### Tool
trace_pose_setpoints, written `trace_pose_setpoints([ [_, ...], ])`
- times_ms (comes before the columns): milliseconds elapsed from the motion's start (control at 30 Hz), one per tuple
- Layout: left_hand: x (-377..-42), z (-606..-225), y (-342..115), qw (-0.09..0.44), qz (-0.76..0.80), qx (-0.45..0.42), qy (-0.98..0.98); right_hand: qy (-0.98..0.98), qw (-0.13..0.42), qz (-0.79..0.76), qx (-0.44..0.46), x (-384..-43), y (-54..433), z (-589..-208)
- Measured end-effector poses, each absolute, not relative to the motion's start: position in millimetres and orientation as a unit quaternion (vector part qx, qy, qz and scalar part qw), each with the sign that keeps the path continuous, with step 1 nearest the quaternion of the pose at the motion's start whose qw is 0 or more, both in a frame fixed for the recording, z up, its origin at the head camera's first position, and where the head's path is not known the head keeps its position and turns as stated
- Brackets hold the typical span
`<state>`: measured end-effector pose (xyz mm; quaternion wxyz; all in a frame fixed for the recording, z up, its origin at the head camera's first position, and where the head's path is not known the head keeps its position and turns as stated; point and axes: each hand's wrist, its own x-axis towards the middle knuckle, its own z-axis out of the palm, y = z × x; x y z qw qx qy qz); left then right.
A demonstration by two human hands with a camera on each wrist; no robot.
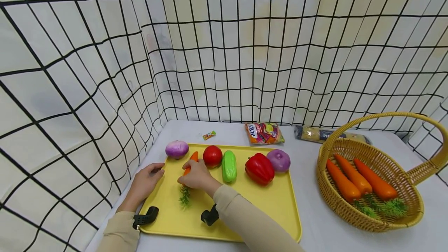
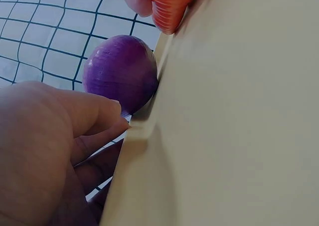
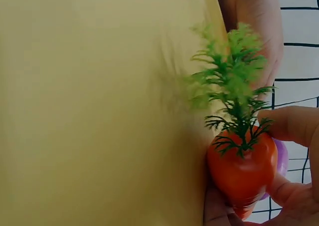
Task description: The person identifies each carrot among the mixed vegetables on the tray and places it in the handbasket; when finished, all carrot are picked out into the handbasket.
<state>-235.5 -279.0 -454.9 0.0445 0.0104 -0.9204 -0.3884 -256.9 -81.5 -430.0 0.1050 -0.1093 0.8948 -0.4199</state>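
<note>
A carrot (image 1: pixel 189 165) is gripped in the right hand (image 1: pixel 196 175), fingers curled round its orange body, its green top (image 1: pixel 184 196) trailing toward the person over the yellow tray (image 1: pixel 266 209). The tray's left rim is held by the left hand (image 1: pixel 145 184), thumb on top, fingers underneath. The carrot sits at the tray's back-left part, near the purple onion (image 1: pixel 176 149) at the corner and just left of the tomato (image 1: pixel 212 156). Further right a cucumber (image 1: pixel 229 166), a red pepper (image 1: pixel 259 168) and a second onion (image 1: pixel 278 160) are lined up. For a clean placement, the carrot is best laid flat while the tray is kept steadied, with the tomato left undisturbed. Well apart on the surface (image 1: pixel 308 201), a wicker basket (image 1: pixel 325 189) with more carrots is seen.
</note>
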Motion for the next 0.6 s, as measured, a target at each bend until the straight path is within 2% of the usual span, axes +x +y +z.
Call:
trace_pose_setpoints([
  [600, -234, -456, -279, 0.045, -0.382, 0.004, -0.923, 0.865, 0.105, -0.47, -0.141, -239, -59, -431],
])
